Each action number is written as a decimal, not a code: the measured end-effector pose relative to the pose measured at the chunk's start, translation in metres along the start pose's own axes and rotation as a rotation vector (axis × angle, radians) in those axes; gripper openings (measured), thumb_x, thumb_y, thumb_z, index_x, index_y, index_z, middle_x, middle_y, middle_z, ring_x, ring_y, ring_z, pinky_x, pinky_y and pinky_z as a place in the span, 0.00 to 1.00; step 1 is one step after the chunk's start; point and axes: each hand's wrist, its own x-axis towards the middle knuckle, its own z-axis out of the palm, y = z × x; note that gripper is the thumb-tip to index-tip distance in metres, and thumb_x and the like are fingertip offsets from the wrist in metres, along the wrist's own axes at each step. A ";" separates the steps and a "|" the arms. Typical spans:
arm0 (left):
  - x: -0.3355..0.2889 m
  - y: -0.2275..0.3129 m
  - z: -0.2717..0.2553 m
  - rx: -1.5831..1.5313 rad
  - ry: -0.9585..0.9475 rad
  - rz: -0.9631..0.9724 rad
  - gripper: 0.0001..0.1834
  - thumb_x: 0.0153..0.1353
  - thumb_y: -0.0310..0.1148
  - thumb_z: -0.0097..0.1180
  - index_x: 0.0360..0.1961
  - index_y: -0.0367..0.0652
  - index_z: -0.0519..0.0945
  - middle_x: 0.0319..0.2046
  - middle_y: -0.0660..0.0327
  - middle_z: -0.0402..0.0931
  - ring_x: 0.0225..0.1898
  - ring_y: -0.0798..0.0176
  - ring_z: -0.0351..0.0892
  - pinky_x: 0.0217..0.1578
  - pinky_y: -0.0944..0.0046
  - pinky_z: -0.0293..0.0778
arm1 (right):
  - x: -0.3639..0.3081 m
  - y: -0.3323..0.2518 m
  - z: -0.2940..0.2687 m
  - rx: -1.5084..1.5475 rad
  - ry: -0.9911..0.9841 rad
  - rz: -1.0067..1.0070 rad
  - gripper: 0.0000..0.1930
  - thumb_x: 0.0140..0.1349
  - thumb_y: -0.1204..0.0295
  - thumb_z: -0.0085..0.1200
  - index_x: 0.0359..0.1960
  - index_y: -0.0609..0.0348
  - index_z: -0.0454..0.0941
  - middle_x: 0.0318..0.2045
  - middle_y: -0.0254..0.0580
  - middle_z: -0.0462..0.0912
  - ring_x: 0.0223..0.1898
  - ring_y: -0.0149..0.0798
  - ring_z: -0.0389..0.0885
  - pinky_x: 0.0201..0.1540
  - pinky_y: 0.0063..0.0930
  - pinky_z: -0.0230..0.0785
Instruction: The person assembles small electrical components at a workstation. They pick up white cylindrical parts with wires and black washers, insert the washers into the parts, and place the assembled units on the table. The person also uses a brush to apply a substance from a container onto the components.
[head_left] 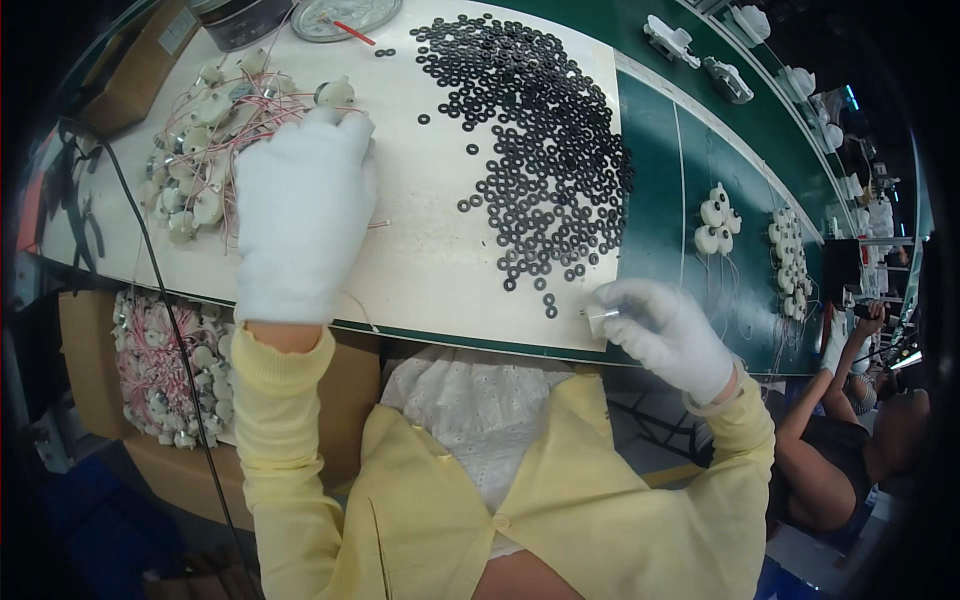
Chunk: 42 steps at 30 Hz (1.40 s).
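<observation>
White gloves cover both of my hands. My left hand (305, 195) is at the upper left, back upward and fingers curled. A small cream-and-silver motor (337, 93) shows at its fingertips, by the edge of a heap of similar motors (205, 115) with red and white wires; the grip itself is partly hidden. Near the front edge of the table, my right hand (665, 335) pinches a small silver cylindrical motor (603, 320) between thumb and fingers, with a thin shaft pointing left. Many black rubber rings (540, 140) lie spread just beyond it.
A cardboard box (165, 440) of wired motors stands below the table at left. Pliers (92, 228) lie at the left edge. A round tin lid (345, 18) holds a red stick. Cream motors with black rings (718, 225) sit on the green surface at right. A co-worker (825, 450) is at far right.
</observation>
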 end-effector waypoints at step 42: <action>-0.048 0.005 0.000 -0.550 -0.098 -0.031 0.18 0.58 0.40 0.68 0.50 0.51 0.86 0.23 0.61 0.71 0.25 0.56 0.74 0.28 0.57 0.69 | 0.027 -0.025 0.009 -0.753 -0.127 -0.431 0.17 0.47 0.73 0.69 0.39 0.46 0.79 0.35 0.27 0.83 0.33 0.41 0.77 0.36 0.37 0.65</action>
